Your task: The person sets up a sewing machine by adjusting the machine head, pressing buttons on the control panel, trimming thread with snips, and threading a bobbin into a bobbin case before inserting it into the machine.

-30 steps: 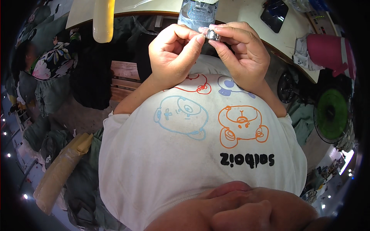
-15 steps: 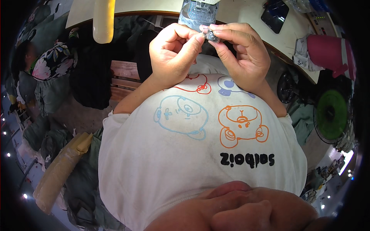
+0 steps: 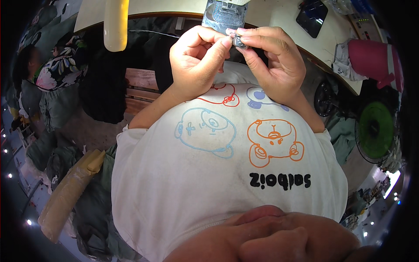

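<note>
A small shiny metal bobbin case (image 3: 239,41) is held between my hands, just in front of the table edge. My right hand (image 3: 279,59) grips it between thumb and fingertips from the right. My left hand (image 3: 196,61) pinches at its left side with thumb and forefinger, the other fingers curled in. What exactly lies between the left fingertips is too small to make out. Right behind the fingers is the grey metal bed of a sewing machine (image 3: 224,16), brightly lit.
On the pale tabletop (image 3: 270,13) lies a black phone (image 3: 311,17) at the right. A pink cloth-like bundle (image 3: 369,61) hangs over the right edge, above a green fan (image 3: 374,133). A yellowish tube (image 3: 115,26) hangs at the upper left. Another person (image 3: 56,65) is at the far left.
Both hands stay in nearly the same place, and the bobbin case is turned slightly between the fingers. A thin pale strand now shows left of my left hand.
</note>
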`<state>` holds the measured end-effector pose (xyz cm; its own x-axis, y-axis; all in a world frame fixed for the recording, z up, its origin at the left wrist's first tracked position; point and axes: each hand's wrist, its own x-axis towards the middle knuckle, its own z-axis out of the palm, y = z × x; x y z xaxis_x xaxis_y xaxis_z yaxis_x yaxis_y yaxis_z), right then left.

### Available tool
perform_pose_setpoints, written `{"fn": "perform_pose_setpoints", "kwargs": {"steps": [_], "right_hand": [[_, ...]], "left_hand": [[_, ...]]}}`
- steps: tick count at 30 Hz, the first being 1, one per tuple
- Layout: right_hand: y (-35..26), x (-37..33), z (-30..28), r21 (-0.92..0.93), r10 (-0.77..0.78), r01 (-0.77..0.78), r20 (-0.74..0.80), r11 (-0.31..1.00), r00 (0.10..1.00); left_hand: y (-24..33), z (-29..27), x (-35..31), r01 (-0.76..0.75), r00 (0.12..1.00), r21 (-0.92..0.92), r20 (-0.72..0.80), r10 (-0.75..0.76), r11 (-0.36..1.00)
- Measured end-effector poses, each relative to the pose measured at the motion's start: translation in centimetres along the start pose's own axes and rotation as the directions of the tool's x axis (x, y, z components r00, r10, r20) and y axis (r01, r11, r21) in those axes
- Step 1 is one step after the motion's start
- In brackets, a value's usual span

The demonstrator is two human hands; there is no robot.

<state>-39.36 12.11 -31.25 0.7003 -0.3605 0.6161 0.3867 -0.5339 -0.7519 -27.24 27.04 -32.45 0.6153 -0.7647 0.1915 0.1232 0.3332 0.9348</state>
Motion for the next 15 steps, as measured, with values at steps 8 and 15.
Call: {"fn": "perform_pose_setpoints", "kwargs": {"steps": [8,15], "right_hand": [[0.08,0.11,0.0,0.012,-0.017,0.017,0.002,1.0,1.0],[0.32,0.48,-0.2,-0.02,-0.092,0.093,0.036,0.995,0.995]], "left_hand": [[-0.04,0.12,0.04,0.021,0.999,-0.007,-0.048,-0.021,1.0],[0.31,-0.29,-0.06,0.047,0.999,-0.048,-0.009,-0.047,0.998]]}}
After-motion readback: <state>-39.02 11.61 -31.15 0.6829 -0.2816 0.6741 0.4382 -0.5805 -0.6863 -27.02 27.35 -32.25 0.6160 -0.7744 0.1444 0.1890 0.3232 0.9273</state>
